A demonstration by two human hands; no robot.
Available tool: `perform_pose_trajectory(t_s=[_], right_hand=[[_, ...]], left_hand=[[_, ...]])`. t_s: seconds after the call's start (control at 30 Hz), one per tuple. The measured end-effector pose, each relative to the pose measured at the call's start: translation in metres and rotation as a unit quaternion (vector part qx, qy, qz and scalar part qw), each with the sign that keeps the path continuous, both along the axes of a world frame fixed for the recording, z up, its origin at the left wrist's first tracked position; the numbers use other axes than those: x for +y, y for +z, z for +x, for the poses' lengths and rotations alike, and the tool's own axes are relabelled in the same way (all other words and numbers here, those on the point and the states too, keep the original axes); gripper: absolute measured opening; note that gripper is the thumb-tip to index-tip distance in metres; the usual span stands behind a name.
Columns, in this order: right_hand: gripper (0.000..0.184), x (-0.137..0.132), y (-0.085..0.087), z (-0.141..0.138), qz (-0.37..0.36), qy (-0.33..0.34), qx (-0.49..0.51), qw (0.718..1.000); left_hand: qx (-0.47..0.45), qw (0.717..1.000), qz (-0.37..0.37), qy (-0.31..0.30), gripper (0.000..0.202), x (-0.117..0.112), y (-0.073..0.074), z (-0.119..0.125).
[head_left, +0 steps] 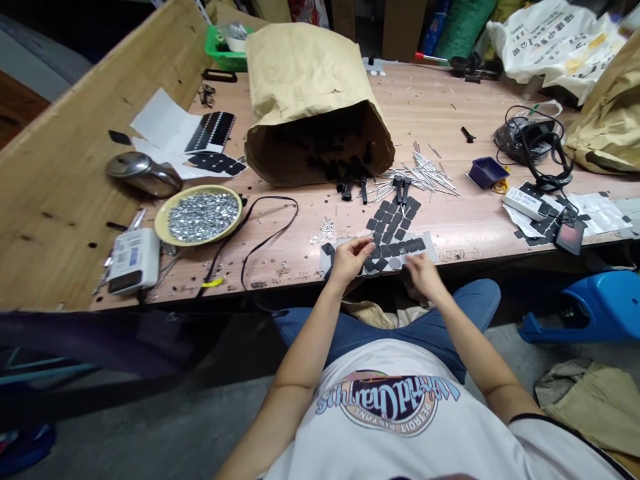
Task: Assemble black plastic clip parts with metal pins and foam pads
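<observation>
Above a white printed T-shirt (395, 407), the left hand (353, 260) is held with its fingers (369, 245) spread and lightly curled, gripping nothing, just over a pale backing sheet (340, 245). The right hand (425, 277) is bunched down at the sheet's near edge, and whether anything is pinched cannot be told. Rows of black rounded-square pads (395, 249) are left on the sheet, directly beyond the fingertips, while its left end is largely bare. A looser patch of pads (387, 223) is spread on the wooden tabletop (450, 100) just farther off. Beyond these, black-handled pliers (403, 190), a heap of metal pins (427, 173) and a tipped paper sack (310, 100) holding black parts are seen; a yellow dish of silver rivets (200, 217) is placed to the left.
</observation>
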State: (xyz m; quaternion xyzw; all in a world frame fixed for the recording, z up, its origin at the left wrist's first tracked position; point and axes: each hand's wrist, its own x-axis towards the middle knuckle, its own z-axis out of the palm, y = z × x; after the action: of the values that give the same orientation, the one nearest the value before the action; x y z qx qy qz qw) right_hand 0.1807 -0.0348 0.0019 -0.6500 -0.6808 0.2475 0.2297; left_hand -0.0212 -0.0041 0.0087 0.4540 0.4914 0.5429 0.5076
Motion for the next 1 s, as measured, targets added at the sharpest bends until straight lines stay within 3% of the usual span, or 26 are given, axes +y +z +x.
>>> perform_pose_trajectory(t_s=[0.1, 0.23, 0.33, 0.47, 0.6, 0.7, 0.8, 0.87, 1.0], right_hand=[[0.029, -0.009, 0.0, -0.016, -0.035, 0.091, 0.119, 0.988], [0.034, -0.016, 0.009, -0.021, -0.073, 0.06, 0.245, 0.965], [0.037, -0.018, 0.016, -0.015, -0.087, 0.086, 0.272, 0.955], [0.034, -0.029, 0.017, -0.014, -0.102, 0.228, 0.18, 0.951], [0.03, -0.028, 0.019, -0.019, -0.02, 0.306, 0.017, 0.952], [0.033, 0.014, 0.028, -0.016, 0.082, 0.257, -0.069, 0.961], [0.038, 0.088, 0.036, -0.006, 0.146, 0.195, -0.194, 0.95], [0.039, 0.137, 0.04, 0.001, 0.16, 0.211, -0.287, 0.921], [0.03, 0.194, 0.043, 0.01, 0.153, 0.358, -0.412, 0.824]], left_hand=[[0.006, 1.0, 0.012, -0.003, 0.035, 0.001, 0.001, -0.001], [0.024, 0.999, 0.021, -0.006, 0.031, 0.001, 0.002, -0.003], [0.038, 0.999, 0.011, -0.003, 0.028, 0.0, 0.002, -0.002], [0.053, 0.999, -0.001, 0.0, 0.024, 0.001, 0.001, 0.0], [0.074, 0.997, -0.01, 0.026, 0.02, 0.003, -0.002, -0.004], [0.077, 0.996, -0.009, 0.03, 0.018, 0.005, -0.003, -0.005], [0.084, 0.996, -0.007, 0.042, 0.016, 0.007, -0.002, -0.007], [0.098, 0.993, -0.006, 0.068, 0.016, 0.009, 0.0, -0.013], [0.158, 0.968, -0.01, 0.197, 0.016, 0.015, -0.001, -0.046]])
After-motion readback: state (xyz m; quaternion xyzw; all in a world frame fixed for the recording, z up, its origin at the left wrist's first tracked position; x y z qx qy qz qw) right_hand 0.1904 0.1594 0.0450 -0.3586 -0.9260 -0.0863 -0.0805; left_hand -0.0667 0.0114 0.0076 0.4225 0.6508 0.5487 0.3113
